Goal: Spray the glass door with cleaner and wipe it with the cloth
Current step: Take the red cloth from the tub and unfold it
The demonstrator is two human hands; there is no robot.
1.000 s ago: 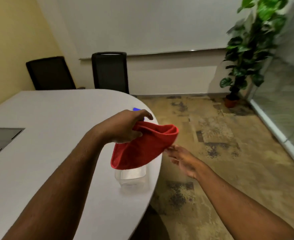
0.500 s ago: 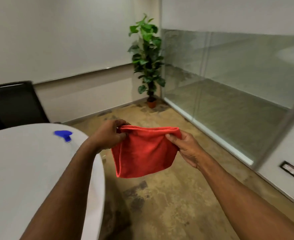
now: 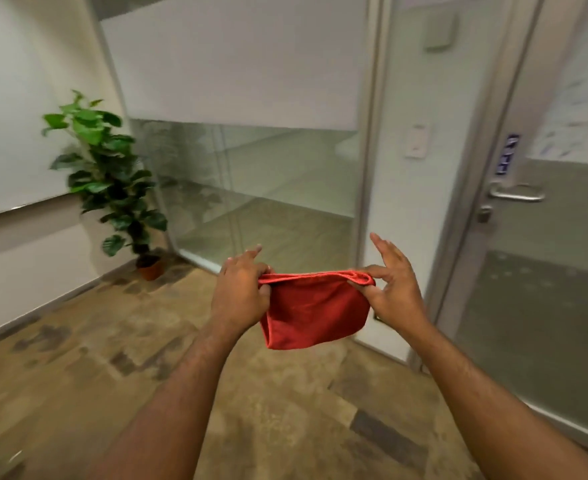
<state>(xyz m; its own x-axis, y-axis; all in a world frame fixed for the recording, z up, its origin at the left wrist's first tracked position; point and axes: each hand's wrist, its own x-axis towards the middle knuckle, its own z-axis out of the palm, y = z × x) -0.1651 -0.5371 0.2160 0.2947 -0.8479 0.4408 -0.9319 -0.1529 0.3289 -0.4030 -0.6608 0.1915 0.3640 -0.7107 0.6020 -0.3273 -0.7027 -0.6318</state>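
Note:
A folded red cloth [image 3: 315, 311] hangs in front of me at chest height. My left hand [image 3: 240, 292] pinches its upper left corner and my right hand [image 3: 394, 287] pinches its upper right corner, with the other fingers spread. The glass door [image 3: 545, 271], in a grey metal frame with a lever handle [image 3: 515, 194], stands on the right, apart from the cloth. No spray bottle is in view.
A glass wall panel [image 3: 268, 188] with a frosted upper band runs from the door to the left. A potted plant [image 3: 112, 178] stands in the corner at the left. A light switch [image 3: 417, 140] sits on the post beside the door. Mottled brown floor lies below.
The view has swung right, away from the table and spray bottle, toward the glass door. My right hand took hold of the cloth; both hands now hold it stretched out.

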